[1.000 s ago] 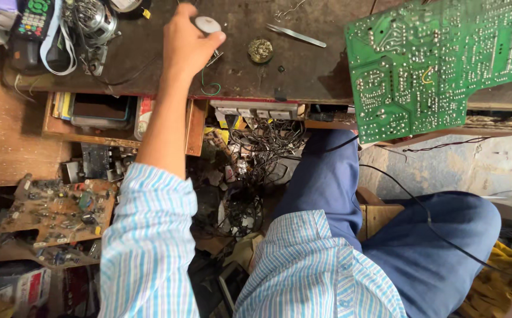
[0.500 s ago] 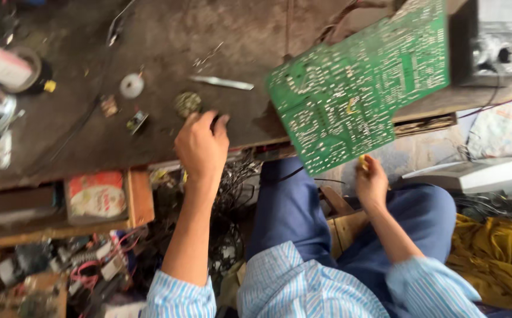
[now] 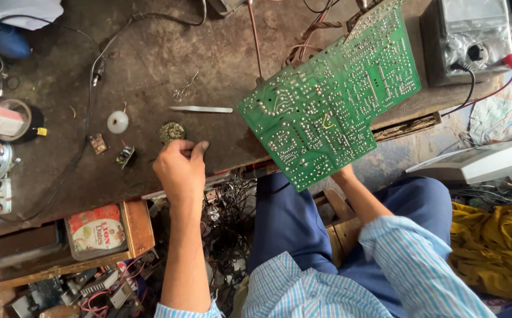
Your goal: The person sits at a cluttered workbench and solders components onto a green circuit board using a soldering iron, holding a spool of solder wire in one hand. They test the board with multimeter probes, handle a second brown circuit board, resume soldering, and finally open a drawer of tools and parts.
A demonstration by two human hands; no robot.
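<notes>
Right hand (image 3: 343, 174) props green circuit board (image 3: 331, 105) tilted up-right; left hand (image 3: 180, 169) curled shut

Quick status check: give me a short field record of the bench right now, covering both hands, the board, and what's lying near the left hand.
left hand: closed in a loose fist at the workbench edge; a thin item may be pinched in it, cannot tell
right hand: mostly hidden under the green circuit board, supporting its lower edge
board: tilted, solder side up, partly over the bench edge
near left hand: small round tin, tweezers, white round part
far right: grey meter with red and black leads
</notes>
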